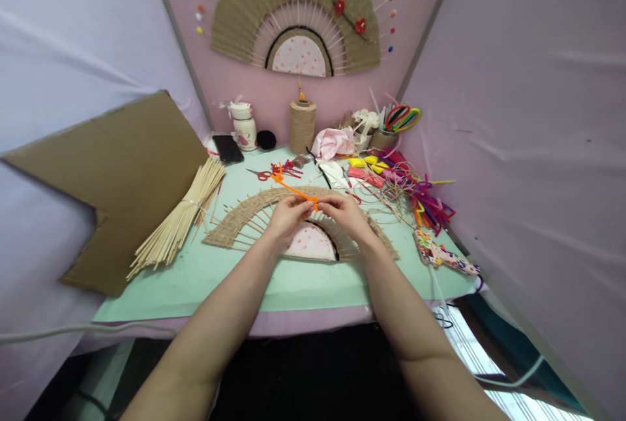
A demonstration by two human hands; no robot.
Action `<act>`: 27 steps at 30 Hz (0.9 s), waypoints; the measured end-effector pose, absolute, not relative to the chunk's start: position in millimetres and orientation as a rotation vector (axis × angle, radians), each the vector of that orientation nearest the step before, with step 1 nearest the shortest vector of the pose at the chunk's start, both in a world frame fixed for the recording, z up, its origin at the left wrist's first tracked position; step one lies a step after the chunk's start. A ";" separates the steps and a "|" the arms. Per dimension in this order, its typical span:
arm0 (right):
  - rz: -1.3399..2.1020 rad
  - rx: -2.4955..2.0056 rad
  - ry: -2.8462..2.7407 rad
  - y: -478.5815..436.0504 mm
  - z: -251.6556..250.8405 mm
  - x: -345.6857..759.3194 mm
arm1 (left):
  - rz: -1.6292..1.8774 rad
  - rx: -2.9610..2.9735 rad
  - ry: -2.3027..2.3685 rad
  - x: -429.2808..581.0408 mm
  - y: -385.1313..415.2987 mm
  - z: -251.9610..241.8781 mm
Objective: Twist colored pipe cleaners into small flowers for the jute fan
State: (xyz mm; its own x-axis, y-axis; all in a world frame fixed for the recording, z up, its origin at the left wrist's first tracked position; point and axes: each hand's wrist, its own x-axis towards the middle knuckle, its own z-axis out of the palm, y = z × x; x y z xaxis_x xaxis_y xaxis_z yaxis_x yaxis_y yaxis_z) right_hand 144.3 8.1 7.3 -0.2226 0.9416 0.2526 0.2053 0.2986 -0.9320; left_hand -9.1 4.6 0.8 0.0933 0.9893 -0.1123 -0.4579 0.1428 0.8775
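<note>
An orange pipe cleaner is pinched between my two hands, with small loops bent at both ends. My left hand grips it from the left of its near end, fingers closed. From the other side my right hand pinches the same looped end. Below both hands lies a half-round fan of woven twine on thin sticks, its inner half-circle covered in pink-dotted white cloth. Red-handled scissors rest just beyond the fan, close to the pipe cleaner's far loop.
A bundle of thin sticks leans by bent cardboard at left. Along the back stand a bottle, a phone and a twine spool. Colourful pipe cleaners and a cloth-covered glue gun lie right. A finished fan hangs on the wall.
</note>
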 end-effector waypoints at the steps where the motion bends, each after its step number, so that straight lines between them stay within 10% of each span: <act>1: 0.991 -1.059 -1.664 8.1 7.8 144.9 | 1.255 0.773 0.856 -9.3 4.5 1.2; 27: 0.726 -1.158 -1.544 3.7 -7.4 124.4 | 1.383 0.672 0.907 -1.9 2.6 -1.2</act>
